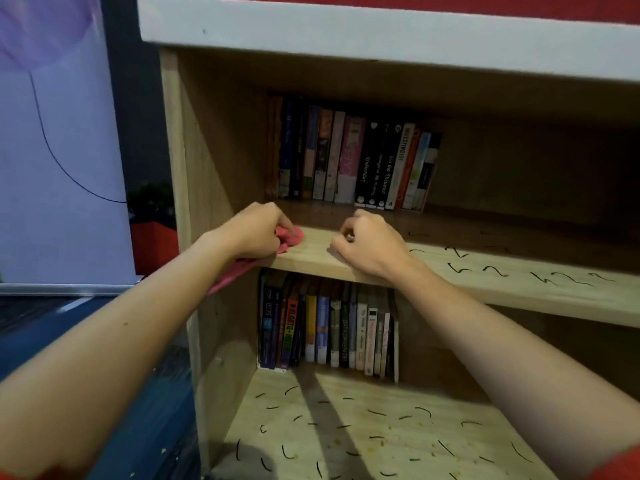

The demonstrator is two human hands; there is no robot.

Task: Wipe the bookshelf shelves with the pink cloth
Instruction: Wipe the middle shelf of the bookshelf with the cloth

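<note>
**At the left end of the middle shelf (485,271): cloth (289,237) down, marks ahead**

On the front-left corner of the middle shelf, the left hand (249,230) presses the cloth against the wood. Its fingers are clenched around the bunched fabric, probably so that pressure goes straight into the board. The hand sits at the shelf's left end, which suggests a sweep running from there towards the right.

Just right of the cloth, on the same shelf, the right hand (367,244) rests with its fingers curled under in a fist. Nothing shows inside it. It looks like a brace, steadying the person while the other arm works.

The cloth is pink and crumpled into a small wad. Most of it is hidden under the left palm, and only a rounded fold shows past the fingers. A loose tail hangs over the shelf's front edge, below the wrist.

Further right along the shelf, short black squiggles (460,268) dot the pale wood, well apart from the cloth, so most of the wiping seems to lie ahead. At the back of the shelf stands a row of books (353,161), leaving the front strip free for the cloth. Below the shelf, the bottom shelf (346,427) carries many more black marks in front of its own books (329,330).
</note>
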